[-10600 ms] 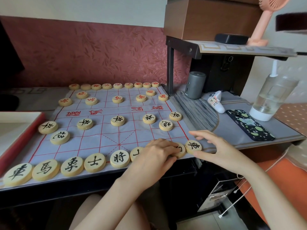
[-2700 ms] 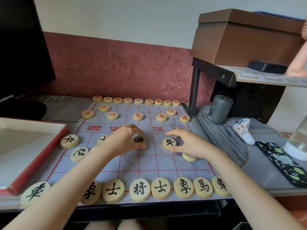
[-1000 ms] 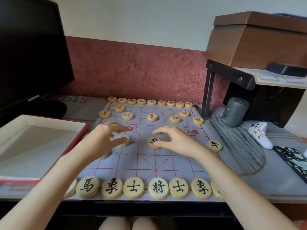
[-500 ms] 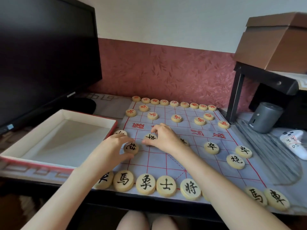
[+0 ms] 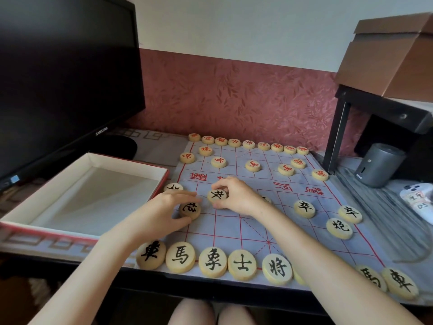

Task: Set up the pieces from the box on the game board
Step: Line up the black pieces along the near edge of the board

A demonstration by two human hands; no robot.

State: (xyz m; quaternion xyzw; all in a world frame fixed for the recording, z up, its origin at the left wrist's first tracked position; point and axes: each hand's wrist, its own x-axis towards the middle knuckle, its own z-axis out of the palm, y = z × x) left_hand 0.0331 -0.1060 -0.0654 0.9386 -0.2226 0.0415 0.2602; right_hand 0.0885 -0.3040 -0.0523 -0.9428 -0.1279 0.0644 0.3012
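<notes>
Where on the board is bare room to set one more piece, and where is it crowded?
Bare: the river strip between red soldiers and black soldiers at right; the grid between left hand, right hand and near black row. Crowded: far red row, near black row, and by the cannon and soldier the hands grip.

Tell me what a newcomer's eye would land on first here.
Two bare hands meet mid-board: the left hand pinches one black-lettered disc, and the right hand grips a second disc beside it. A row of black-lettered pieces lines the near edge of the game board, red-lettered pieces the far edge. An open box sits left of the board, below a dark monitor.
</notes>
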